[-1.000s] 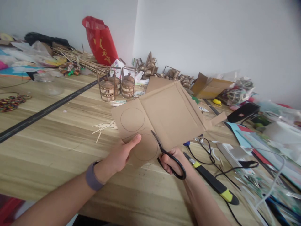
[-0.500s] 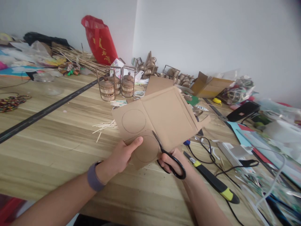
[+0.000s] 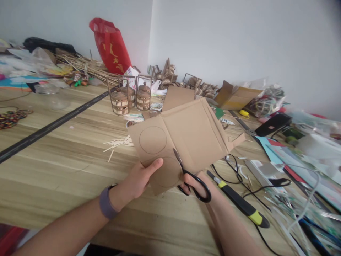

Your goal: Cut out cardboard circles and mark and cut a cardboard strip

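My left hand [image 3: 138, 179] grips the near left corner of a flattened brown cardboard sheet [image 3: 194, 133], thumb on top beside a drawn circle. Two pencilled circles show on the sheet's left flap. My right hand [image 3: 198, 183] is closed in the handles of black scissors [image 3: 190, 176], whose blades cut into the cardboard's near edge along the lower circle. The sheet is held up, tilted over the wooden table [image 3: 66, 167].
A black-and-yellow utility knife [image 3: 239, 204] lies right of my right hand among black cables. Loose wooden sticks [image 3: 118, 144], small woven containers in wire frames [image 3: 130, 97], a red bag [image 3: 112, 46], an open cardboard box [image 3: 236, 96] and paper clutter crowd the back and right.
The cardboard has shifted and tilted slightly in my hands, its right flap rising a little. The scissors stay at the circle's edge; both hands moved a touch right.
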{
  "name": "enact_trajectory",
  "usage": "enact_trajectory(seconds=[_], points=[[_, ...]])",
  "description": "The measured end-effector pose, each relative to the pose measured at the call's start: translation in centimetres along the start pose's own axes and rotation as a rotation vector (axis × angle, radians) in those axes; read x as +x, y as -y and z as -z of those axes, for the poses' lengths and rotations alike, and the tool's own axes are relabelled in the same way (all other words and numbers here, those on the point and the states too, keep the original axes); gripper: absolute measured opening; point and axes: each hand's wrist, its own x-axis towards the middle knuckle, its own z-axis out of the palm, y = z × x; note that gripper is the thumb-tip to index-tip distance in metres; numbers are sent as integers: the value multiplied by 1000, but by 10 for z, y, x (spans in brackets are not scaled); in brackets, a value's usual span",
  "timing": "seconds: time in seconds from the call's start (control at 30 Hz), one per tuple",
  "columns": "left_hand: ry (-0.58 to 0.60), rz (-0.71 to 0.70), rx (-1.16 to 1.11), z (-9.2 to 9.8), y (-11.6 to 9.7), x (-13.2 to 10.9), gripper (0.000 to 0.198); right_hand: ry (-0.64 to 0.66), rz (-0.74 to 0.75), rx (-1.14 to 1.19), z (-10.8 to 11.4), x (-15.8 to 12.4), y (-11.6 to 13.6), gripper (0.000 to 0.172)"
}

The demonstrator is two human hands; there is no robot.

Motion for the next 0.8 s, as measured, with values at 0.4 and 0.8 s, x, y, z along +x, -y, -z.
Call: enact_trajectory(seconds=[0.4, 0.8], points=[[19, 45, -52, 8, 12, 1, 58, 6, -23, -12, -1, 2, 2, 77], [-17, 182, -212, 6, 8, 2, 76, -65, -43, 7, -7, 0, 4, 81]])
